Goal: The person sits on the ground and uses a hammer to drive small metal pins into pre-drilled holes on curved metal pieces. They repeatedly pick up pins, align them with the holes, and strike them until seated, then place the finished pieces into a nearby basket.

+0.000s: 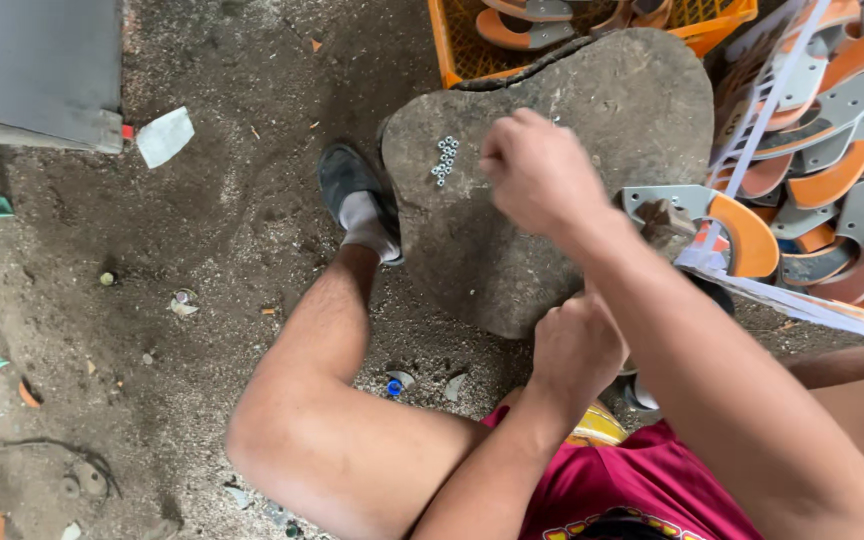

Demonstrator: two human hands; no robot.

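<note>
My right hand (537, 170) is raised as a closed fist over a large flat stone block (512, 250), with nothing showing between its fingers. A small pile of metal nuts (444, 160) lies on the block just to the left of it. Lower down, my left hand (577, 345) is also closed, at the block's near edge; whether it holds anything is hidden. A curved grey and orange metal part (727, 220) rests on the block's right side behind my right forearm, with a brown wooden piece (664, 222) beside it.
An orange plastic crate (452, 50) with more curved parts stands behind the block. A white rack (812, 130) stacked with several such parts is at the right. My left foot in a dark shoe (347, 180) rests against the block. A grey box (37, 70) sits top left on the dirt floor.
</note>
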